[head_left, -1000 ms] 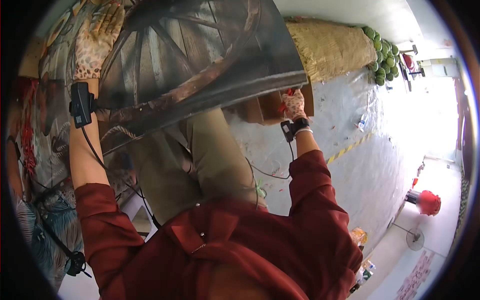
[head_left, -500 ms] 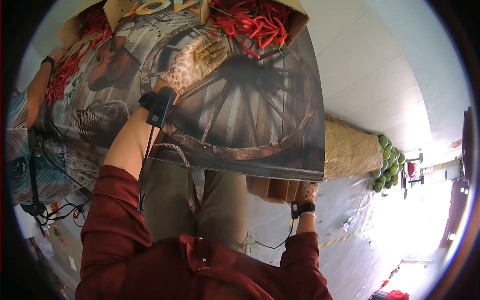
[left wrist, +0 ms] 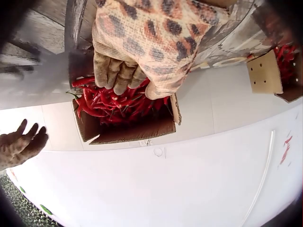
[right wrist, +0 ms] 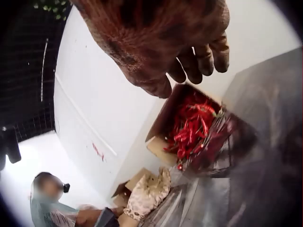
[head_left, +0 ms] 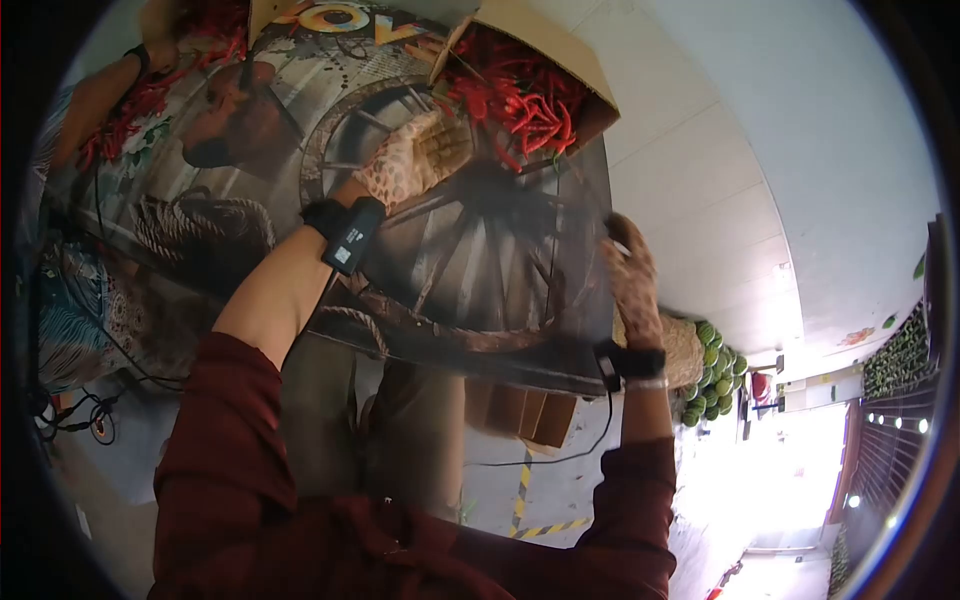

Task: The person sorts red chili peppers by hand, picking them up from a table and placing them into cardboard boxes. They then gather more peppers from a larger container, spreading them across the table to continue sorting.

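My left hand (head_left: 420,158), in a leopard-print glove, lies palm up over the table's wheel print with its fingers loosely extended and nothing in it. Just beyond its fingertips, red chili peppers (head_left: 525,110) spill from an open cardboard box (head_left: 560,50) lying on its side. In the left wrist view, the gloved fingers (left wrist: 120,75) overlap the chilies at the box mouth. My right hand (head_left: 632,285), gloved alike, is raised by the table's right edge. Its fingers are apart and relaxed in the right wrist view, with no chili in them.
Below the table's front edge stands another cardboard box (head_left: 540,415). Another person's arm (head_left: 110,100) reaches toward more chilies (head_left: 125,125) at the left. Watermelons (head_left: 715,375) are piled beyond the right edge. A cable hangs from my right wrist.
My right hand, which held something red near the lower box, has risen from there and is empty now. The view has swung up to the chili box, and my left hand remains palm up.
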A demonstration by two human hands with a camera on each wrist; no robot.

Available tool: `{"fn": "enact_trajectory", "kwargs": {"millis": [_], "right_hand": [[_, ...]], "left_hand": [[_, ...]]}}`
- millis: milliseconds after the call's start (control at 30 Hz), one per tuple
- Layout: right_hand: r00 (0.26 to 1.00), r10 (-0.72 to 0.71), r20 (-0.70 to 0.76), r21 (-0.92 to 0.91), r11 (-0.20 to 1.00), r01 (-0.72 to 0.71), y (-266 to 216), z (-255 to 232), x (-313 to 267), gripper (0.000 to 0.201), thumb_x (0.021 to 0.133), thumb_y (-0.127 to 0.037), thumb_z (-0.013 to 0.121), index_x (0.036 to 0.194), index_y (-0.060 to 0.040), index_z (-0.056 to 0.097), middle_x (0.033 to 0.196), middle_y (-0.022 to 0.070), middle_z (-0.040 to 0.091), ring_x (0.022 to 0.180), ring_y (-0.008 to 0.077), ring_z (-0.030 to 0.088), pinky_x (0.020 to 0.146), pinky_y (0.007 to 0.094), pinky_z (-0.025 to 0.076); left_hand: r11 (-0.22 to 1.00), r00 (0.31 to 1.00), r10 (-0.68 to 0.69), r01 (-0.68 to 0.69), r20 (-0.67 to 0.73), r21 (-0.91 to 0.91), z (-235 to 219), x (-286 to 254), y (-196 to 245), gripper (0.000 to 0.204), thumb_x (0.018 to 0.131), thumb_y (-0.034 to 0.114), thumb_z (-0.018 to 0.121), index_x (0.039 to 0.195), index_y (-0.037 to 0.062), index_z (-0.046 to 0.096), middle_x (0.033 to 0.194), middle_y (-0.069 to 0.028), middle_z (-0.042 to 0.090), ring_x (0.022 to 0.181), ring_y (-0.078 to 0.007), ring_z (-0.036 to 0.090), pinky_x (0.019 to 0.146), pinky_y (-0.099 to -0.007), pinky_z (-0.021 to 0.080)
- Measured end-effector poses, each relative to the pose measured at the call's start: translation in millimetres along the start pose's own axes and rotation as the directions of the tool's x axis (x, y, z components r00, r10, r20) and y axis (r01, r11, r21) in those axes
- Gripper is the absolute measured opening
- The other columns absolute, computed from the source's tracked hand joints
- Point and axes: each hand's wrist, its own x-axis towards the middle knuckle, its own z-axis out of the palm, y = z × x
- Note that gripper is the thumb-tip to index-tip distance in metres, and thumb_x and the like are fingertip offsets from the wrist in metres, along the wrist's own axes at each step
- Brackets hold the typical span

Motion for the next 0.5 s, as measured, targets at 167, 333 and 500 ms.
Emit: {"fn": "enact_trajectory", "kwargs": {"millis": [167,333,500], "right_hand": [[0.967,-0.241,0.081,-0.238,0.938,0.254,-8.9,72.4,107.2,0.071,0.078,-0.037,0.066,0.136,-0.0082,0.036,0.137,0.0211,0.037,0.129,0.0347,0.032,0.105,0.0411,0.031],[1.0,0.003,0.03,-0.379,0.925,0.008,-12.8,104.7,182.0,0.089,0.072,-0.051,0.068,0.14,-0.0104,0.028,0.145,0.0222,0.023,0.13,0.0398,0.029,0.106,0.043,0.031],[0.975,0.223,-0.009,-0.392,0.896,-0.208,-12.5,126.1,193.1,0.092,0.07,-0.055,0.068,0.141,-0.0125,0.029,0.142,0.0262,0.024,0.126,0.0437,0.034,0.104,0.0438,0.034]], "left_hand": [[0.999,0.998,0.044,-0.045,-0.049,-0.007,5.3,-2.3,2.4,0.03,0.094,0.025,0.047,0.107,-0.0007,0.055,0.103,-0.0161,0.061,0.098,-0.0314,0.059,0.09,-0.0445,0.048],[0.997,0.993,0.063,-0.067,-0.105,-0.04,7.5,-1.8,3.5,0.03,0.093,0.026,0.048,0.108,0.0007,0.053,0.105,-0.0159,0.059,0.1,-0.0319,0.057,0.09,-0.0455,0.048],[0.998,0.996,0.066,-0.066,-0.063,-0.006,10.9,-7.4,2.1,0.034,0.093,0.027,0.048,0.116,0.0018,0.048,0.112,-0.0158,0.055,0.104,-0.0317,0.055,0.093,-0.0459,0.046]]}}
